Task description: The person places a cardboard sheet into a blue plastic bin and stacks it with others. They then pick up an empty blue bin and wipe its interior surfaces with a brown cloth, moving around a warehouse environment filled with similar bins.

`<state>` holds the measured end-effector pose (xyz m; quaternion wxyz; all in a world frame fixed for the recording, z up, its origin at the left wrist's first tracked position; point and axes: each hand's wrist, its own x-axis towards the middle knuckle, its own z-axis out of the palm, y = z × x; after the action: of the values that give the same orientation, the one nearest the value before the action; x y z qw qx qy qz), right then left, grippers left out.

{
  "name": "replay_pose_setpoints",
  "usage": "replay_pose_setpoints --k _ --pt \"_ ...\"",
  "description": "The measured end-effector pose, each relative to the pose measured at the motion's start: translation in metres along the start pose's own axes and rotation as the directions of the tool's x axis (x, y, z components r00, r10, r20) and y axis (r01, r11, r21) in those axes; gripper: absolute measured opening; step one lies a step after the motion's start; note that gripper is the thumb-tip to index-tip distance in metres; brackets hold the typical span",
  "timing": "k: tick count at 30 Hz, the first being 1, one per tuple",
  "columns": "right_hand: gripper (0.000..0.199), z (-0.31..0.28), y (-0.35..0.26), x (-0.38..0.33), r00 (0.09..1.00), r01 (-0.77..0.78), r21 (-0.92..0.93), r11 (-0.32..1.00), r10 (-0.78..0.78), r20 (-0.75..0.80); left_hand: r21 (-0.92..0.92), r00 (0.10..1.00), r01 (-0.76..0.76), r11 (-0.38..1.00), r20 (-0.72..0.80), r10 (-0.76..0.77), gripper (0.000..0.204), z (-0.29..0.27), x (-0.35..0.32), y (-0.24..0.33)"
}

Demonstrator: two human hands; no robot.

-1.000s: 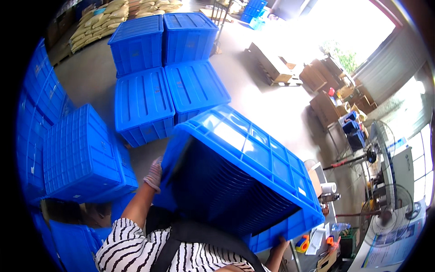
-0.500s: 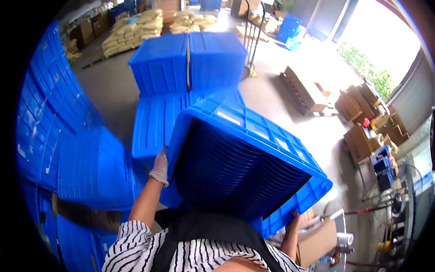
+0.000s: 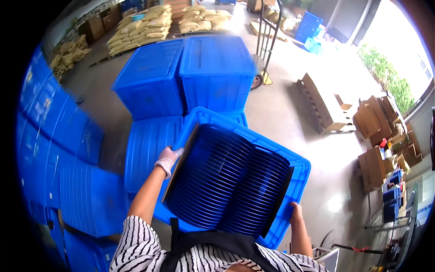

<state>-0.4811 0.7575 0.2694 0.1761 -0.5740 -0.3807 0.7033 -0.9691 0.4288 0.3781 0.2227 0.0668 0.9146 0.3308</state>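
Both my hands hold a blue plastic crate tilted in front of my body. Inside it stand two rows of dark blue, glossy, curved pieces, packed like ribs; their kind I cannot make out. A brown strip lines the crate's left inner side and a dark strip its right. My left hand, in a pale glove, grips the left rim. Lower down, my right hand holds the right rim, its fingers partly hidden beneath. Behind the crate is a lidded blue bin, partly covered by it.
Two more lidded blue bins sit on top of the lower ones ahead. Nested blue bins and a tall blue stack line the left. A hand truck, filled sacks and a pallet with cardboard stand farther off.
The crate has tipped so that its opening faces me more fully and the ribbed pieces show better. Both hands keep their hold. The view has shifted, with the background lower and farther right.
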Motion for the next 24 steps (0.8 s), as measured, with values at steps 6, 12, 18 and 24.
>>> replay_pose_setpoints --k 6,12,18,24 --pt "0.029 0.060 -0.095 0.035 0.981 -0.176 -0.170 0.970 0.158 -0.114 -0.123 0.989 0.091 0.988 0.124 -0.076 0.056 0.015 0.123 0.032" --pt "0.029 0.086 -0.066 0.027 0.962 -0.206 0.044 0.978 0.211 -0.174 0.228 0.982 -0.190 0.955 0.031 0.188 0.057 0.024 0.216 0.110" --pt "0.048 0.145 -0.041 -0.015 0.985 -0.146 0.217 0.965 0.161 -0.056 0.063 0.337 -0.826 0.561 -0.742 0.580 0.043 0.094 0.198 0.169" --pt "0.050 0.158 -0.021 -0.034 0.934 -0.314 0.111 0.943 0.285 0.217 0.143 0.565 -0.741 0.656 -0.396 0.724 0.040 0.141 0.104 0.161"
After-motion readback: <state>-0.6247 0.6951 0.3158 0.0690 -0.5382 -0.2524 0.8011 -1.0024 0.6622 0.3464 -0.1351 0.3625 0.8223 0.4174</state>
